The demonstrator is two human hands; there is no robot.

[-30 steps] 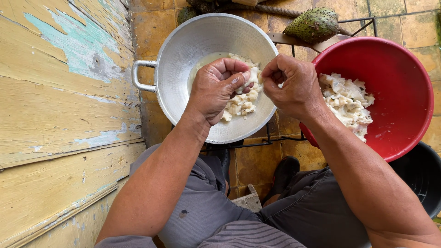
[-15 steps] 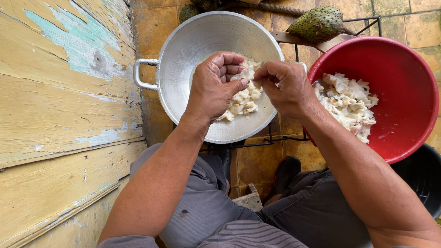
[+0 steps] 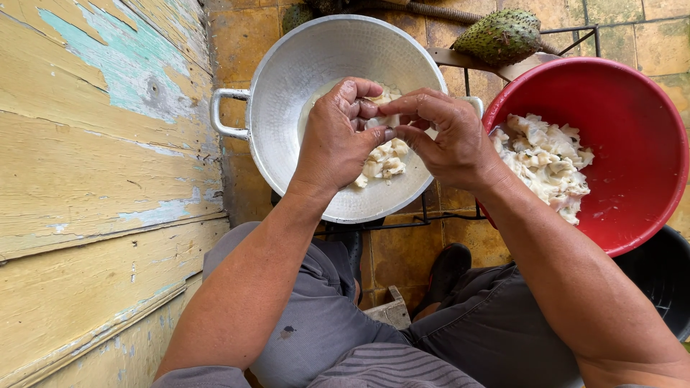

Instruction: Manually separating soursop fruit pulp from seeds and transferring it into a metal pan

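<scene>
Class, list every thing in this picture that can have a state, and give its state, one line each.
Metal pan: partly filled with white pulp pieces.
Red bowl: holds a heap of white pulp.
Green spiky fruit: whole, uncut.
Pulp piece: pinched between both hands.
Left hand: gripping the piece.
Right hand: gripping the piece.

Under me is the floor of yellow-ochre tiles [image 3: 251, 43], worn and stained. On it stands a thin black metal rack [image 3: 431, 215]; this rack carries the silver pan [image 3: 287, 79] and, at 3 o'clock from it, the red bowl [image 3: 632, 122]. At 12 o'clock a green spiky fruit [image 3: 499, 32] lies. At 5 o'clock a black tub [image 3: 665, 280] stands.
</scene>
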